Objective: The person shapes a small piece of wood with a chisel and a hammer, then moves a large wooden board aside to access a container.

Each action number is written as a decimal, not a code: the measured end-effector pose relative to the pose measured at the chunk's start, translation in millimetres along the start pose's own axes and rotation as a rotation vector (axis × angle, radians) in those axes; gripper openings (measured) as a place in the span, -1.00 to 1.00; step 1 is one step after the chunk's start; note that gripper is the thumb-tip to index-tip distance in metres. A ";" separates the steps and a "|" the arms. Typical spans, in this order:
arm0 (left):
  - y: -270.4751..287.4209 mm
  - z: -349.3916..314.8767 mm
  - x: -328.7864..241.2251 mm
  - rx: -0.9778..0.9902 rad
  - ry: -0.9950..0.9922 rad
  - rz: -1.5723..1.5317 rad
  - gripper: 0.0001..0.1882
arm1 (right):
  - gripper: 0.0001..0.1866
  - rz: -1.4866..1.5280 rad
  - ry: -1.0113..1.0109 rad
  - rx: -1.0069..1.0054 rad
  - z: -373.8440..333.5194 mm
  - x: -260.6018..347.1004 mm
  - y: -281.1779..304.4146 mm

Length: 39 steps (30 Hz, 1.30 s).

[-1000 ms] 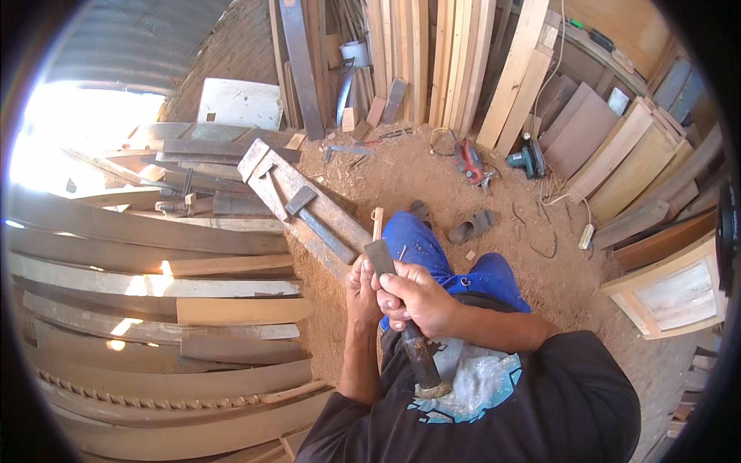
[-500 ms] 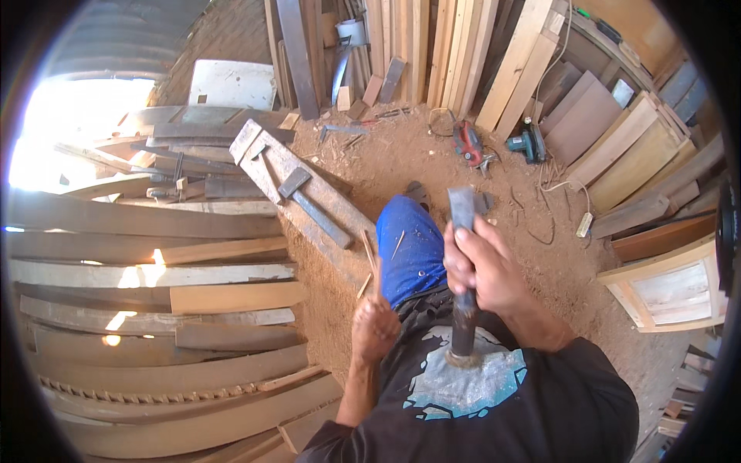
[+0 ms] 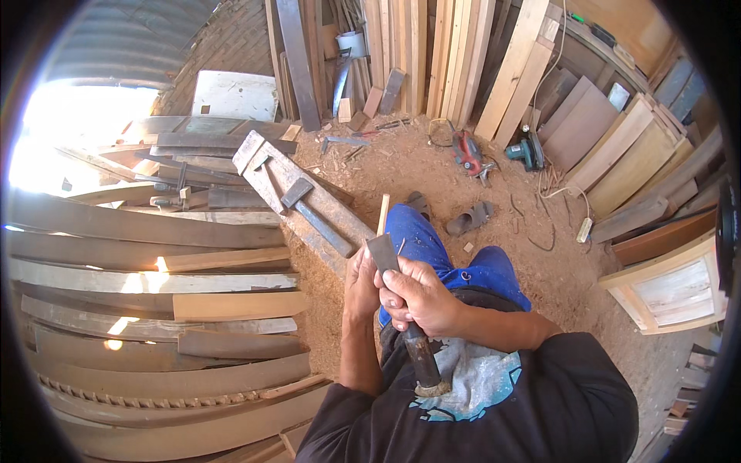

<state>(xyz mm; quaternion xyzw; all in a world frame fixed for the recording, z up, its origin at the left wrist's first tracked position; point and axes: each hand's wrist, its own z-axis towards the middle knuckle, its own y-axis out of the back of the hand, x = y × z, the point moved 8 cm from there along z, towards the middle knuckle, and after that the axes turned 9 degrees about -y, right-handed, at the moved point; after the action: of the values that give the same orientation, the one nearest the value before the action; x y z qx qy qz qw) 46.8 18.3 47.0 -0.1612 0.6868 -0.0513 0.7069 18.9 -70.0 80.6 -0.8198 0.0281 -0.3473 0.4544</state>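
Note:
My right hand (image 3: 421, 295) is wrapped round a wide chisel (image 3: 381, 251); its metal blade points up and away, and its dark handle comes back toward my shirt. Closed beside it, my left hand (image 3: 360, 284) grips a thin strip of wood (image 3: 384, 210) that sticks up past the blade. The two hands are close together or touching above my lap; the blade partly hides where the strip is held. A hammer (image 3: 324, 230) lies on the worn plank bench (image 3: 351, 218) ahead of my left hand.
Stacked boards (image 3: 154, 272) cover the left side. Upright timbers (image 3: 417, 62) lean at the back. A red power tool (image 3: 468, 150), a teal circular saw (image 3: 528, 152) and sandals (image 3: 469, 219) lie on the sawdust-covered floor. A framed wooden panel (image 3: 671, 289) stands at right.
My right hand has brought the chisel left and down, beside my left hand. My left hand has risen and moved forward with the strip. My right knee now shows.

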 end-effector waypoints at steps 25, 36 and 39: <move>28.0 20.0 20.3 -0.149 -0.085 0.022 -0.64 | -0.83 -0.001 -0.037 0.000 9.4 6.6 -5.7; -8.5 -7.2 -17.1 -0.028 -0.175 0.300 -0.57 | -0.79 -0.050 0.035 -0.023 -10.9 1.3 0.6; -13.3 -22.7 -23.5 0.127 -0.337 0.668 -0.58 | -0.78 -0.019 0.112 -0.052 -20.2 18.0 3.8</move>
<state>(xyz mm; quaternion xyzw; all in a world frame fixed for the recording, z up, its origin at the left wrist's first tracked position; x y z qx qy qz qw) 25.2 9.1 73.3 0.1096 0.5710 0.1670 0.7962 21.6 -93.4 94.5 -0.8108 0.0548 -0.3959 0.4276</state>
